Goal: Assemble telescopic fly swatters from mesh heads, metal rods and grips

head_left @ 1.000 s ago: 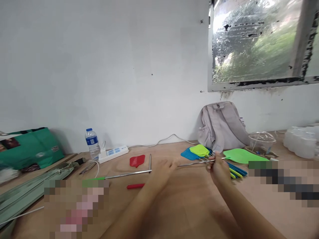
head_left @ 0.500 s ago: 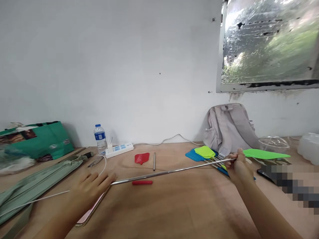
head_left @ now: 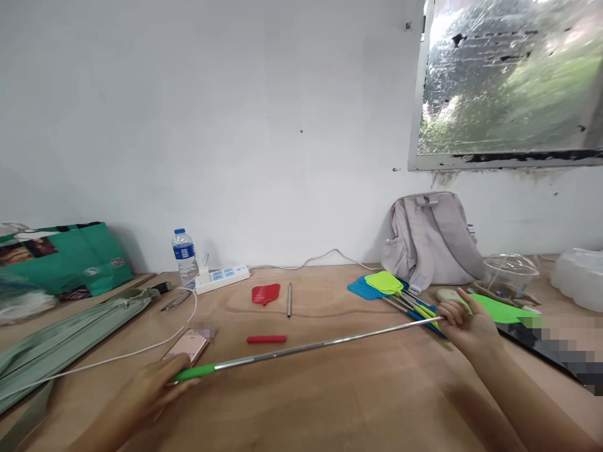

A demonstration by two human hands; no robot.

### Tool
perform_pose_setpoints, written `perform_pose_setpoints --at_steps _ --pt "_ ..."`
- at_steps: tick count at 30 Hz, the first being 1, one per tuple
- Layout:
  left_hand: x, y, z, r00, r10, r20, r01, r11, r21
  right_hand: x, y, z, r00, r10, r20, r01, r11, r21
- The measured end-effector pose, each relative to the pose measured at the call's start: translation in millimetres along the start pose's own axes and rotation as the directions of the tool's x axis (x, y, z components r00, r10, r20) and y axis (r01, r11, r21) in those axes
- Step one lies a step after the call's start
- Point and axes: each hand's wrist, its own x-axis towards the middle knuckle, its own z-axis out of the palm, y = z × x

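A single head-worn camera looks forward and slightly down from the person's seat, low over the wooden surface [head_left: 330,402]. It faces the white wall [head_left: 235,125] and the window [head_left: 513,81] at upper right. Both forearms enter from the bottom edge, close to the lens; the surface's far edge lies farther off.

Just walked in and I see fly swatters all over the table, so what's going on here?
A person is holding a telescopic metal rod stretched out above the wooden table. The left hand grips its green handle, and the right hand holds the far tip. Beside the right hand lies a pile of coloured fly swatters; a red swatter head and a red grip lie apart.
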Motion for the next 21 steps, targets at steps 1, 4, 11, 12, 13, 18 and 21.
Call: perform_pose_setpoints --at_steps 1,4,11,12,13,18,21 --pt "-1 5 6.3 0.998 0.011 0.054 -0.008 0.998 -0.055 -1 -2 0 0.999 -0.03 -0.012 0.031 0.996 0.089" --pt "-3 19 20.5 0.991 0.009 0.133 0.012 0.988 -0.152 -2 -11 2 0.99 -0.1 0.1 0.05 0.907 0.417" --pt "7 37 16.2 1.0 -0.008 0.016 0.011 0.983 -0.184 0 -16 26 0.922 -0.129 0.365 -0.146 0.758 0.636" --pt "10 38 13.9 1.0 0.004 0.011 -0.002 0.983 -0.186 1 -14 28 0.918 -0.145 0.37 -0.11 0.802 0.587" --pt "13 37 11.7 1.0 0.014 0.008 -0.012 0.981 -0.191 0 -11 30 0.915 -0.168 0.366 -0.057 0.846 0.529" --pt "17 36 8.0 1.0 0.02 0.024 -0.013 0.972 -0.236 -13 15 30 0.895 -0.289 0.34 0.255 0.956 0.142" --pt "18 41 12.8 0.999 0.014 0.041 -0.003 0.97 -0.241 -26 39 31 0.901 -0.163 0.401 0.217 0.972 -0.092"
